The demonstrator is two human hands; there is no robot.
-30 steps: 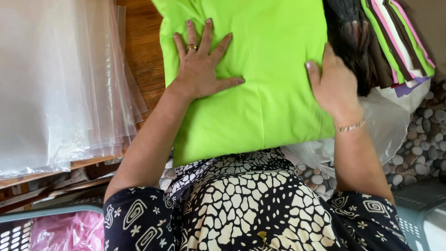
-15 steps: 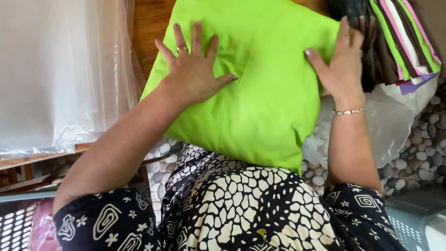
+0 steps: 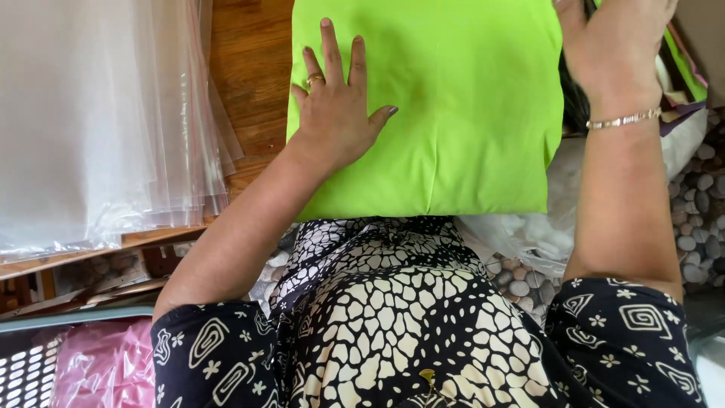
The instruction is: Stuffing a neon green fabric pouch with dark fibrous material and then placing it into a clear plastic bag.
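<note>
Both hands are pressing the folded lime-green cloth (image 3: 453, 113) flat, left hand (image 3: 336, 113) fingers spread, right hand (image 3: 615, 45) open at its edge, unbagged beside clear plastic bags (image 3: 98, 113).

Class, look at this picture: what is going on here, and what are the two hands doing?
A seated person presses a folded lime-green cloth flat. The left hand lies spread on its left part; the right hand rests at its upper right edge. A stack of clear plastic bags lies on the wooden surface to the left.
</note>
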